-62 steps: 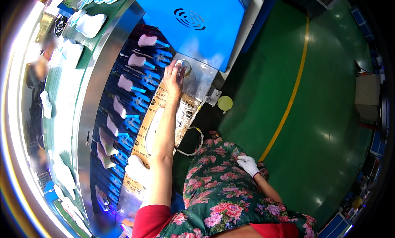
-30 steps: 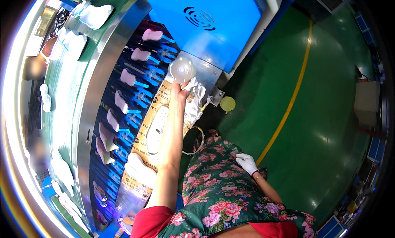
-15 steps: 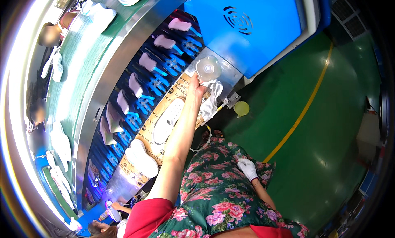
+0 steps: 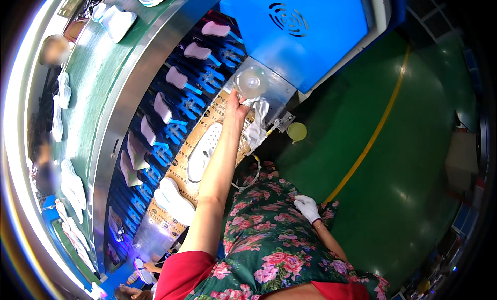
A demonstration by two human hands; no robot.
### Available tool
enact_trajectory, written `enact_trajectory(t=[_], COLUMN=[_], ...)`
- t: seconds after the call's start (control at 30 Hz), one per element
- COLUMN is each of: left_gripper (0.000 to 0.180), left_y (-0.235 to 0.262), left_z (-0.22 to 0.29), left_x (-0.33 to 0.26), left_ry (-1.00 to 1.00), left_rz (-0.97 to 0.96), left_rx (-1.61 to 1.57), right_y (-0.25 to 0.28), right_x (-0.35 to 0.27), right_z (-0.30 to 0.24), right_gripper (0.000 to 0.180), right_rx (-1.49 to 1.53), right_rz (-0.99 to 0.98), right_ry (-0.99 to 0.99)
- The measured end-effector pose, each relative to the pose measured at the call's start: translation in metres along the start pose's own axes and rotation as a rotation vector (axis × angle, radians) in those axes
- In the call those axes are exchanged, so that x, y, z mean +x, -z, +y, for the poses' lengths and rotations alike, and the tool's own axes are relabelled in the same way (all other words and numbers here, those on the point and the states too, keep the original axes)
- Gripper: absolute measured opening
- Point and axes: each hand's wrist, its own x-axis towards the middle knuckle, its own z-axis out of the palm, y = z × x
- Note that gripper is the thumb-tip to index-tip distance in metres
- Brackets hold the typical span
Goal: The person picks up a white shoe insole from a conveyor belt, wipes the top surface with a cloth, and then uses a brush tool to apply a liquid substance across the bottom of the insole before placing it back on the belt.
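My left arm stretches forward over a narrow bench. At its far end, the bare fingers of my left hand [image 4: 236, 104] close on the near rim of a translucent round bowl [image 4: 252, 83]. White crumpled cloth [image 4: 257, 121] lies just beside that hand. Under and left of my forearm, a white shoe with small holes [image 4: 203, 152] rests on printed brown cardboard [image 4: 176, 171]. A second white shoe piece [image 4: 174, 200] lies nearer me. My right hand [image 4: 307, 208], in a white glove, rests against the flowered apron with loosely bent fingers, holding nothing.
Left of the bench runs a rack of blue clamps [image 4: 211, 81] bearing pinkish sole-shaped pieces. Beyond it, a green conveyor [image 4: 96, 85] carries white shoe parts. A blue machine housing [image 4: 300, 36] stands ahead. Yellow-green cup [image 4: 296, 131] by the bench edge. Other people work at left.
The whole view has shifted slightly, so the bench and machine sit further left. My left hand still grips the bowl; my right hand stays at the apron.
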Motion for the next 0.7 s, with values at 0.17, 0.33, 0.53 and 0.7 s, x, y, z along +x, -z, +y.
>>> enact_trajectory(t=[0.17,0.33,0.53,0.7], left_gripper=[0.018,0.023,0.024,0.022], left_y=[-0.004,-0.027,-0.009,0.020], left_z=[0.010,0.000,0.010,0.022], left_x=[-0.003,-0.026,-0.010,0.018], left_ry=[-0.675,-0.917,-0.563,-0.247], left_rz=[-0.093,-0.034,-0.165,-0.133], left_rx=[0.426,0.659,0.436,0.276], right_y=[0.000,-0.004,-0.012,-0.012], right_x=[-0.006,-0.008,-0.005,-0.005], right_z=[-0.005,-0.008,0.007,0.010], right_gripper=[0.025,0.027,0.028,0.028], right_rx=[-0.080,-0.083,0.038,0.015], right_rz=[0.022,0.038,0.020,0.018], right_ry=[0.073,0.049,-0.030,-0.013])
